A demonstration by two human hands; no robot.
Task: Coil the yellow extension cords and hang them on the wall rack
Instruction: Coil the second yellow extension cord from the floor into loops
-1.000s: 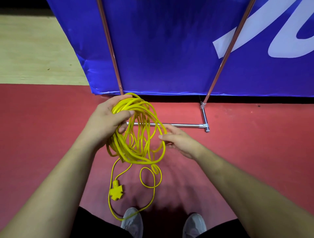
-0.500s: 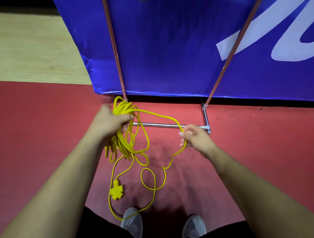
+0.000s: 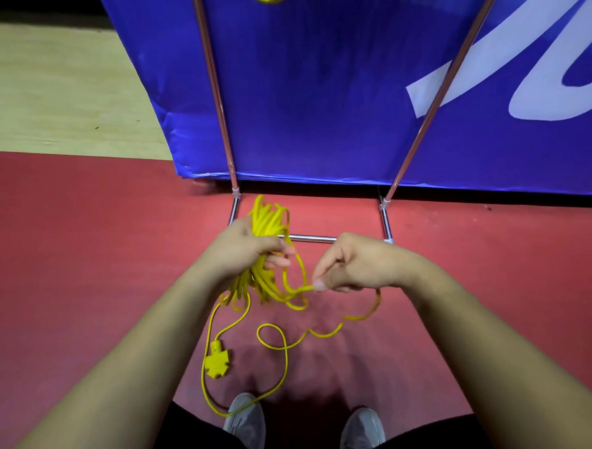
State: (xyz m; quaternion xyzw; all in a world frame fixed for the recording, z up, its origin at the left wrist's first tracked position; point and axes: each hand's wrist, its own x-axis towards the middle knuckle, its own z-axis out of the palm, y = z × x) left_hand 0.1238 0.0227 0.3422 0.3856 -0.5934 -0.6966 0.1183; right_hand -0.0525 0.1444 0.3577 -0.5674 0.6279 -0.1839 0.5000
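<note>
My left hand point(image 3: 246, 248) grips a bundle of coiled yellow extension cord point(image 3: 267, 224); the loops stick up above the fist and hang below it. My right hand point(image 3: 347, 262) pinches a loose strand of the same cord just right of the bundle. From there the cord trails down in loops over the red floor and past my shoe. The yellow multi-outlet end point(image 3: 217, 360) dangles on its own strand below my left forearm. A bit of something yellow point(image 3: 268, 1) shows at the top edge.
A metal rack frame point(image 3: 315, 238) stands on the red floor point(image 3: 80, 240) right in front of me, with two slanted poles rising up. A blue banner point(image 3: 320, 96) hangs behind it. Pale wood flooring point(image 3: 64, 89) lies at the left. My grey shoes point(image 3: 246, 419) are at the bottom.
My right hand pulled a strand out to the right, then came back in beside the bundle. The coil in my left hand has drawn tighter, and the view has tilted up slightly.
</note>
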